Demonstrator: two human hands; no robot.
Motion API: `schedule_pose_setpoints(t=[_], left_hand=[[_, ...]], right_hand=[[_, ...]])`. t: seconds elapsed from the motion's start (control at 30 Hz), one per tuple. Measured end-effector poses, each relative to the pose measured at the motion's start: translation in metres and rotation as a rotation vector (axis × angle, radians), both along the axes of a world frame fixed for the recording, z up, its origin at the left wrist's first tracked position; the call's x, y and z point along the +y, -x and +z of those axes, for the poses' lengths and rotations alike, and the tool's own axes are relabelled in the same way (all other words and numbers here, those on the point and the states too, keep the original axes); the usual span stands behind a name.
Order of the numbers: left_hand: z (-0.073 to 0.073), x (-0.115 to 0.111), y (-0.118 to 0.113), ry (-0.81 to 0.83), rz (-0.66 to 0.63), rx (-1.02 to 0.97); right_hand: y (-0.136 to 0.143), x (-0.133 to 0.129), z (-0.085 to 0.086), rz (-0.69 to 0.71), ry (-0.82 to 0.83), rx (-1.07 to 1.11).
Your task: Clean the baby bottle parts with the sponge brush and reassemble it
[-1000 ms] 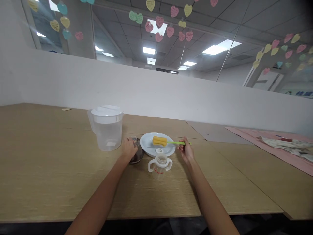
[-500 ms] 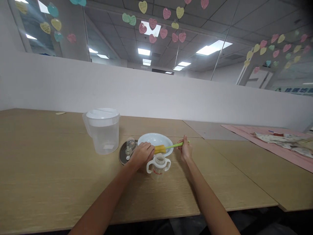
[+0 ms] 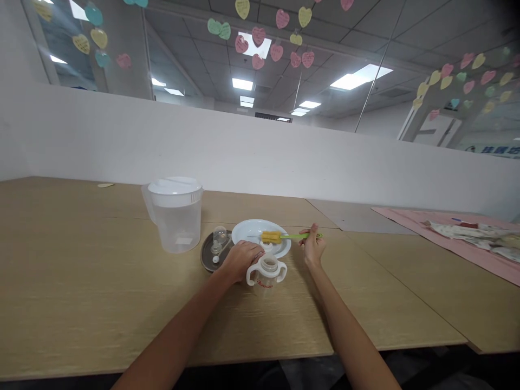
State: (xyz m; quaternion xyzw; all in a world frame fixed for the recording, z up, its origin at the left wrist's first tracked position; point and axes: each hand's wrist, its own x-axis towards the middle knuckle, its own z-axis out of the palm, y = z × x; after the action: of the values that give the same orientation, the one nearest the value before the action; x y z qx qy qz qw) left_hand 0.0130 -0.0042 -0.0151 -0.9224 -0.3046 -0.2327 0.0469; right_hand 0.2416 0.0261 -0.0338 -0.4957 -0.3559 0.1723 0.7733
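My right hand (image 3: 314,249) is closed on the green handle of a bottle brush (image 3: 271,236). Its yellow sponge head is over the white bowl (image 3: 244,227), pointing left. My left hand (image 3: 242,260) is curled at the bowl's near left edge. At its fingertips shows a small white round bottle part (image 3: 266,246), just below the sponge; my fingers partly cover it. Right in front stands a clear baby bottle (image 3: 266,279), upright and without a lid, with a white two-handled collar and red lettering.
Left of the bowl, a dark tray (image 3: 207,257) carries a clear dome cap (image 3: 220,234), a teat and a thin tube with a white end. Behind it stands a lidded clear pitcher (image 3: 176,216). A pink cloth (image 3: 442,238) with printed items lies far right, before a white wall.
The brush head has come out from my left hand and now shows free over the bowl, with its thin tip visible. My right hand has shifted slightly right. The view has turned slightly.
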Motion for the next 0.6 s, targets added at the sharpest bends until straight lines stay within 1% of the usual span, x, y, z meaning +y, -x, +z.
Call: schedule_pose_setpoints(t=[0.17,0.3,0.4,0.6], left_hand=[[0.002,0.0,0.0,0.002,0.025,0.037],[0.001,0.0,-0.001,0.004,0.039,0.052],[-0.001,0.001,-0.002,-0.002,0.042,0.031],[-0.006,0.003,-0.002,-0.016,0.076,-0.031]], right_hand=[[-0.001,-0.001,0.001,-0.041,-0.021,0.049],[0.001,-0.003,0.001,-0.067,-0.032,-0.014],[0.006,-0.006,0.002,-0.036,-0.031,-0.055],[0.012,-0.009,0.007,0.069,0.012,-0.039]])
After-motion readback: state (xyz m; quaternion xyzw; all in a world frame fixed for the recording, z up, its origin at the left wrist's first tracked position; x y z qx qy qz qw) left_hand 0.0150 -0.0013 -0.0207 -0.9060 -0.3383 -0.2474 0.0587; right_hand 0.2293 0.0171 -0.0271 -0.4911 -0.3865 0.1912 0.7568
